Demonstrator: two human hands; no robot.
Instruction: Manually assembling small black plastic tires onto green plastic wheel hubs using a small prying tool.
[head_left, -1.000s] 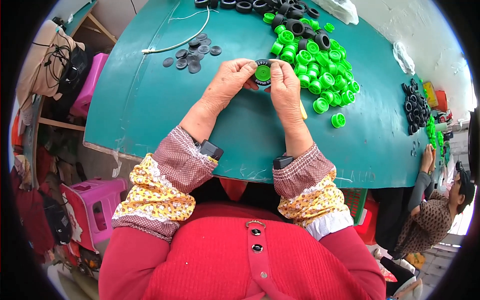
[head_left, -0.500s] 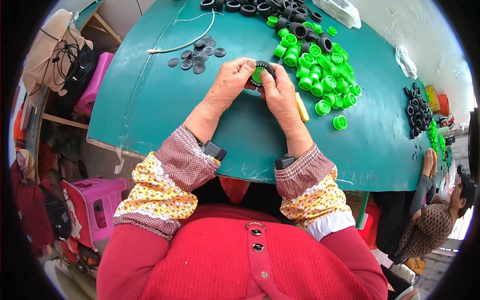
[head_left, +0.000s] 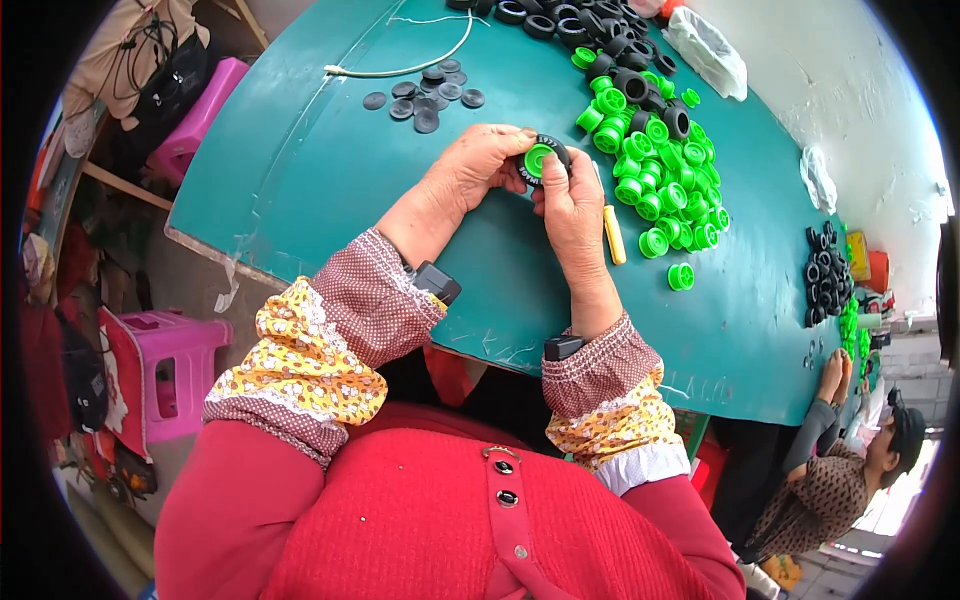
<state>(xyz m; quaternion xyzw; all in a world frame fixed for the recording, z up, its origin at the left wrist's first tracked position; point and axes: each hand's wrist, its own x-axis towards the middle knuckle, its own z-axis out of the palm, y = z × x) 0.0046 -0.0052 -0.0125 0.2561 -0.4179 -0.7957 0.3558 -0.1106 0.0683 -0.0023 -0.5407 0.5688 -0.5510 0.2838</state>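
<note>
Between both my hands, above the green table (head_left: 400, 185), is a toy wheel: a black tire (head_left: 558, 148) around a bright green rim (head_left: 536, 160). My left hand (head_left: 478, 165) grips its left side, with the thumb at the upper edge. My right hand (head_left: 573, 205) holds the other side, its thumb lying against the lower right of the wheel. The fingers beneath the wheel are partly hidden. Just right of my right hand lies a yellow-handled tool (head_left: 614, 235), and past it a heap of loose green rims (head_left: 672, 180).
Black tires (head_left: 570, 25) are piled at the far side, beside a clear plastic bag (head_left: 705, 50). Several black discs (head_left: 427, 120) and a pale cord (head_left: 410, 70) lie at the far left. A co-worker (head_left: 830, 480) works at the right, near more tires (head_left: 825, 280).
The view has shifted, so the table and its contents sit differently in the picture. Both hands still hold the wheel, now turned slightly.
</note>
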